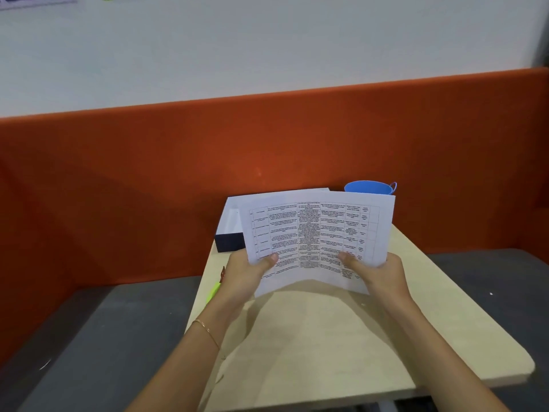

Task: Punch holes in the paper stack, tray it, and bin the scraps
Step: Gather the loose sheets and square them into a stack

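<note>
Behind the held paper stack (318, 233), tray (230, 233) and blue bucket (368, 187).

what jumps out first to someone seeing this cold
The paper stack, printed with a table, is held up in mid-frame over the pale table, the left hand and right hand gripping its lower corners. Behind it runs a broad orange partition. A dark tray peeks out at the stack's left, and a blue bucket above its top right edge.
</note>
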